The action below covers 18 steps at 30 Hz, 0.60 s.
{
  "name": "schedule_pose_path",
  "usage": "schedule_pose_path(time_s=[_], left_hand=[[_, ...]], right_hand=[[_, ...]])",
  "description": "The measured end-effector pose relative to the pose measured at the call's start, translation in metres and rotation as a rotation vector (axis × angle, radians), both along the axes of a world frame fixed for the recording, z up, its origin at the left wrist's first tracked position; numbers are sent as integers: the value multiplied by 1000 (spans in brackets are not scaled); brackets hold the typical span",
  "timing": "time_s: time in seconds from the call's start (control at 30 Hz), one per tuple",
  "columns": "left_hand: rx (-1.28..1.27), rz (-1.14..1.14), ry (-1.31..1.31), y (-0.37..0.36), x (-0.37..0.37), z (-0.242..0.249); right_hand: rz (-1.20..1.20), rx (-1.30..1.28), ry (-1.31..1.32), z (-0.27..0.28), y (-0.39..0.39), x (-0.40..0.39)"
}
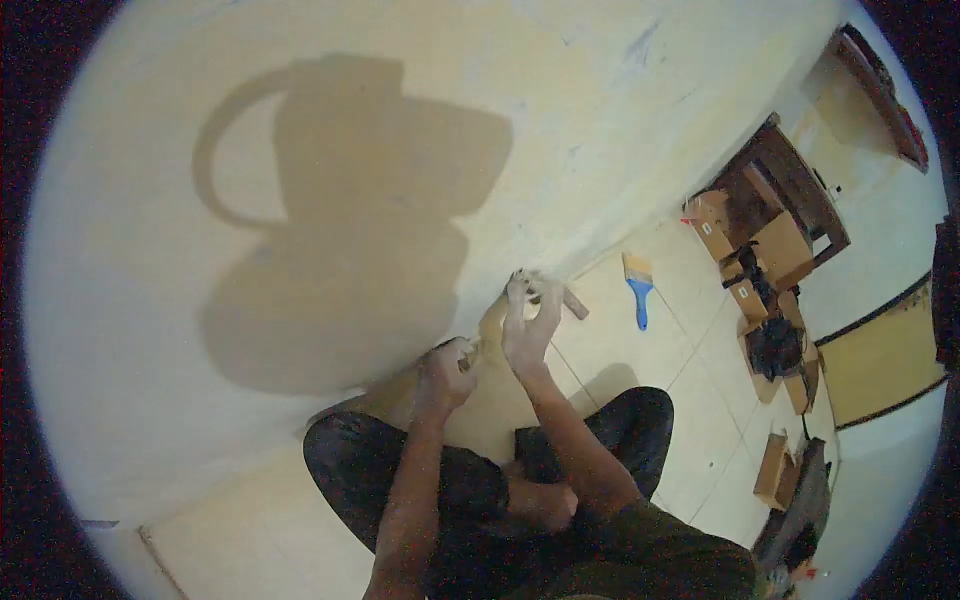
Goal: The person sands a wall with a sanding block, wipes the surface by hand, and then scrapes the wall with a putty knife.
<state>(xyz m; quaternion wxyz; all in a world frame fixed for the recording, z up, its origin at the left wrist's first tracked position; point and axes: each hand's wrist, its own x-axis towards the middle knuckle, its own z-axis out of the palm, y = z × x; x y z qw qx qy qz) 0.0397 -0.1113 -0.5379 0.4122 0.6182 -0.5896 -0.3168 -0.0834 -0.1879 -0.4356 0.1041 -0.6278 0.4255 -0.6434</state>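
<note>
Both hands are dusted with whitish powder and are low at the foot of the pale wall (pixel 400 290). My left hand (pixel 445 372) has its fingers curled inward close to the wall; what they hold is hidden. Just to its right, my right hand (pixel 530 325) bends thumb and fingers toward each other in a ring, fingertips near the wall's bottom edge; I cannot tell what is between them. A short brown handle-like piece (pixel 575 304) sticks out beyond the right hand, its other end covered by the fingers. A paintbrush (pixel 639 290) with blue handle and pale bristles lies on the floor farther right.
My crossed legs (pixel 400 470) rest on the cream tiled floor (pixel 690 430). Opened cardboard boxes (pixel 780 250) with black material stand at the right, near a dark wooden frame (pixel 805 180). Another small box (pixel 775 470) sits lower right. A large shadow falls across the wall.
</note>
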Motion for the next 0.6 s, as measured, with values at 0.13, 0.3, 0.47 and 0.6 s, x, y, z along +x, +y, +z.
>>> schedule_pose_path(time_s=[0.13, 0.3, 0.47, 0.6], left_hand=[[-40, 47, 28, 1, -4, -5], [1, -11, 69, -5, -2, -25], [119, 7, 25, 2, -3, 3], [75, 1, 27, -2, 1, 2]], right_hand=[[-110, 74, 5, 20, -5, 4], [-82, -193, -1, 81, -20, 9], [-23, -88, 104, -10, -9, -4], [-3, -48, 35, 18, 1, 1]])
